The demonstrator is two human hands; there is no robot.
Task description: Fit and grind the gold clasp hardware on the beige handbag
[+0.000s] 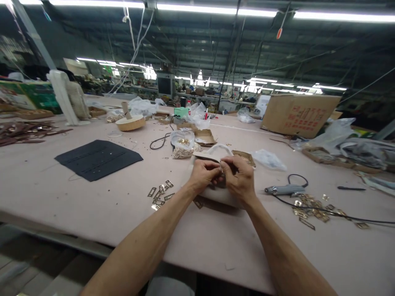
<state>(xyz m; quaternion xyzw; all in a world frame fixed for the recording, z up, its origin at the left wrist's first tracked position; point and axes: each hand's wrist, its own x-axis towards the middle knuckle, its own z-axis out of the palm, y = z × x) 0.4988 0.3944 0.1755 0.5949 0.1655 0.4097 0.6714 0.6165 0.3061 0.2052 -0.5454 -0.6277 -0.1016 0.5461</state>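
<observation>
My left hand (203, 174) and my right hand (239, 176) meet over a small white handbag (220, 194) lying on the pink table (92, 201). Both hands are closed, fingers pinched together at the bag's top edge, close to its curved white handle (217, 148). What sits between the fingertips is too small to make out. Several flat metal plates (160, 193) lie just left of my left forearm. A grey hand tool (284, 189) with a black cable rests right of my right hand, beside a scatter of gold metal fittings (314, 207).
A dark grey mat (98, 158) lies at left. Behind the bag are plastic bags of gold hardware (182, 142) and small open cardboard boxes (205, 137). A large cardboard box (299, 114) stands back right, a white fan (69, 98) back left, a round wooden block (130, 122) near it.
</observation>
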